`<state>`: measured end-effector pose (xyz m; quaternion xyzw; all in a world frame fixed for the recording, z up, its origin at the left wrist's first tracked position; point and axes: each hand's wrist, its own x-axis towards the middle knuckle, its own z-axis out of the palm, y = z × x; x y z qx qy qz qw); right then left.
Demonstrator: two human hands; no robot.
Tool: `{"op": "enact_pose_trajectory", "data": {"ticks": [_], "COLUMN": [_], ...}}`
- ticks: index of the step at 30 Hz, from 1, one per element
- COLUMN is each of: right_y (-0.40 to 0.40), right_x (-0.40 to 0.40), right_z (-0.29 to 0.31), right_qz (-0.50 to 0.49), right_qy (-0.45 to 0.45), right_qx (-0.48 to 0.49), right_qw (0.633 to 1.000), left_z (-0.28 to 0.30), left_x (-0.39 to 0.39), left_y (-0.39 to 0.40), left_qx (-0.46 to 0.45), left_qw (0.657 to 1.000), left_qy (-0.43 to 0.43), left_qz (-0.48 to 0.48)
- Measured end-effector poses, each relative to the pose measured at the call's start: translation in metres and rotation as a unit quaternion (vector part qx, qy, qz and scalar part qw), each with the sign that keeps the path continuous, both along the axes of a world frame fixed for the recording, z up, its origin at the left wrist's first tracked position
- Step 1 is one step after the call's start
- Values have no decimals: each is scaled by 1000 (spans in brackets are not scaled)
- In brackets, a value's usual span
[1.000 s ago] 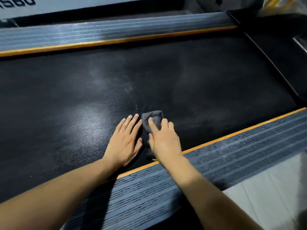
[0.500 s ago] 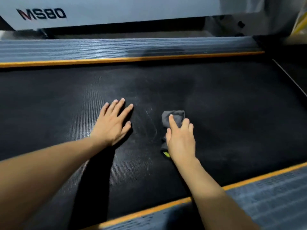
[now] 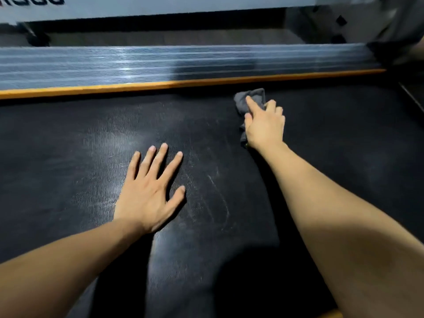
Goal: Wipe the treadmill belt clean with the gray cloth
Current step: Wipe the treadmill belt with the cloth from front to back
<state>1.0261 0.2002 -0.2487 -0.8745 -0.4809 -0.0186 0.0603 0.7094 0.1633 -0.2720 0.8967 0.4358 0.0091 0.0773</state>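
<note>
The right hand (image 3: 263, 125) is pressing the cloth (image 3: 249, 99) onto the belt (image 3: 91, 138) in the upper right of the frame, just below the orange strip (image 3: 160, 84) that edges the far rail (image 3: 114, 65). The index finger is lying straight across the bunched cloth while the other fingers are curling down on it, so the hand is gripping it rather than resting flat. The cloth is poking out beyond the fingertips toward the strip, and a tail of it is trailing back under the palm toward the wrist; its long axis is running roughly along the forearm.

The left hand (image 3: 149, 191) is lying flat on the belt at frame centre, fingers straight and spread, holding nothing, well apart from the cloth.

Pale scuffs and dusty streaks are showing on the belt between the two hands, lower left of the cloth. Judging from that, the next stroke is likely calling for a pull back down and left, away from the strip, and the right hand is the one placed for it.
</note>
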Motion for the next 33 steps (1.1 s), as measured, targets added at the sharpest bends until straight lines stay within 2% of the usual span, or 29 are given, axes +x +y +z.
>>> {"op": "enact_pose_trajectory", "data": {"ticks": [2,4,6,9,11,13,15,17,19,21,23,25,27,29,31,33], "right_y": [18,32,41,46,45,41,34,23,17,17,9,-6,-15,-21,-33,-53], "right_x": [6,-9,-47,-118,-128,-98,-51,-11,-2,-29,-85,-135,-148,-117,-70,-17], "right_z": [-1,-4,-4,-2,-1,-3,-6,-9,-13,-16,-16,-19,-18,-13,-8,-5], "right_qz": [-59,-56,45,221,254,210,83,-11,-53,-13,94,184,215,172,69,-14], "right_qy": [34,37,22,29,13,-34,-72,-68,-34,-49,-74,-62,-35,-52,-49,-51], "right_qx": [6,16,32,17,12,18,12,1,-3,9,12,25,21,22,23,-22], "right_qw": [998,998,998,975,967,977,994,998,998,999,993,981,976,983,996,998], "left_z": [0,0,0,2,3,4,4,3,1,1,1,1,1,1,0,0], "left_x": [2,2,2,1,1,0,1,1,2,2,2,2,2,2,2,3], "left_y": [1,3,2,2,4,4,3,2,3,3,3,3,4,4,4,3], "left_qx": [3,3,-1,-4,-5,-8,-7,-4,-2,-2,-4,-3,-1,0,2,4], "left_qw": [1000,1000,1000,1000,1000,1000,1000,1000,1000,1000,1000,1000,1000,1000,1000,1000], "left_qy": [-1,4,1,6,8,1,-3,-6,-9,-10,-8,-3,1,2,-3,-8], "left_qz": [0,-1,-1,-2,-5,-2,-3,0,-2,4,15,24,27,25,28,29]}}
